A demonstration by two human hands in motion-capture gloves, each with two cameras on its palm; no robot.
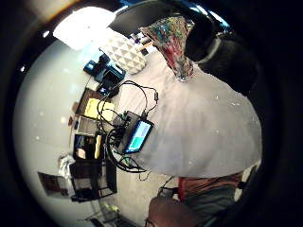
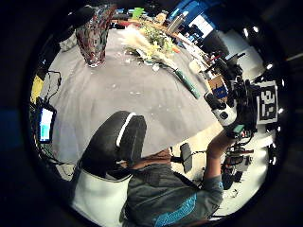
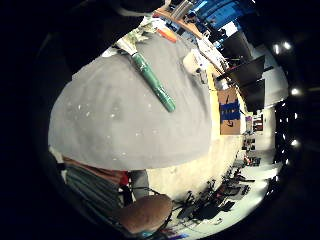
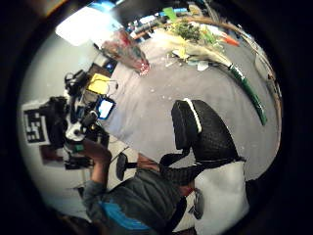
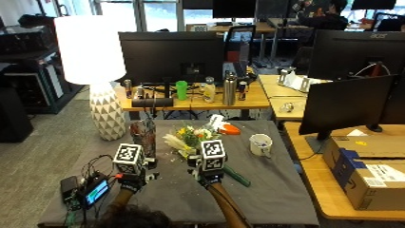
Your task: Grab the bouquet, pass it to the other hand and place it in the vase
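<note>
Outside view: the bouquet of white and yellow flowers w/ green wrapped stems (image 5: 193,142) lies on the dark grey tablecloth (image 5: 272,190), flower heads just beside the tall mottled glass vase (image 5: 145,135). The left hand (image 5: 131,178) and right hand (image 5: 208,175) both hover over the cloth, neither touching anything; can't tell the fingers' state on either, markers cover them.

Left thumb-side view: vase upright, bouquet near it, stems (image 2: 187,82) pointing away.

Right little-finger view: the stem wrap (image 3: 152,82) lies flat, nothing gripping it.

IMO best move is grabbing mid-stem, not the blooms, so the handover leaves the stem end free for the other hand.
</note>
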